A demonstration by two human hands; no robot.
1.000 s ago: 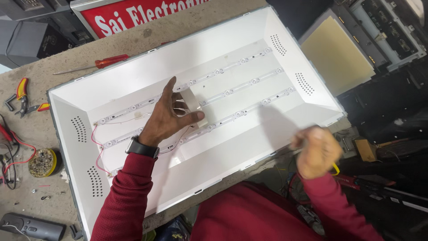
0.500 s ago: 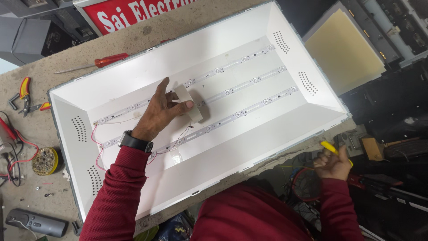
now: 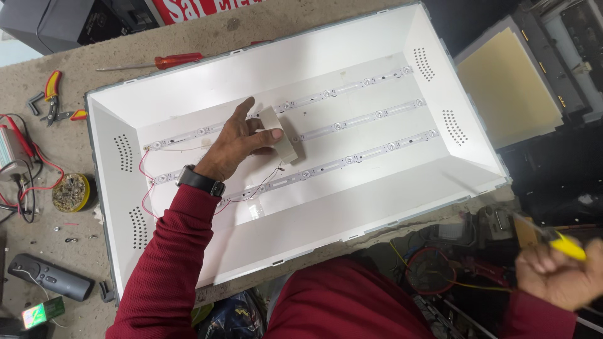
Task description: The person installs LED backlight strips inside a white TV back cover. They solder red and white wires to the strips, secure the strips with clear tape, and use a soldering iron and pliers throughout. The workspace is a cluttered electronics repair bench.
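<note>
Fingers of the left hand (image 3: pixel 242 141) curl around a roll of white tape (image 3: pixel 281 135), thumb pressed on its near side, holding it just above the middle LED strip (image 3: pixel 358 122) at the centre of the white backlight tray (image 3: pixel 188 88). The right hand (image 3: pixel 556 276), at four o'clock off the bench edge, closes in a fist on a yellow-handled tool (image 3: pixel 562 245) whose tip is blurred. Doing this step well likely means keeping the roll square to the strip and the thin red wires (image 3: pixel 147 188), at eight o'clock, clear of the adhesive.

The tray is a glossy, shallow rectangular pan with sloped walls and perforated vent patches; three slim strips carry small domed lenses. A black wristband and ribbed maroon sleeve run back from the left hand. On the rough, dusty bench, a red-handled screwdriver (image 3: pixel 157 61) lies at eleven o'clock, red-and-yellow pliers (image 3: pixel 52 88) at ten, a black remote (image 3: pixel 50 276) at eight.
</note>
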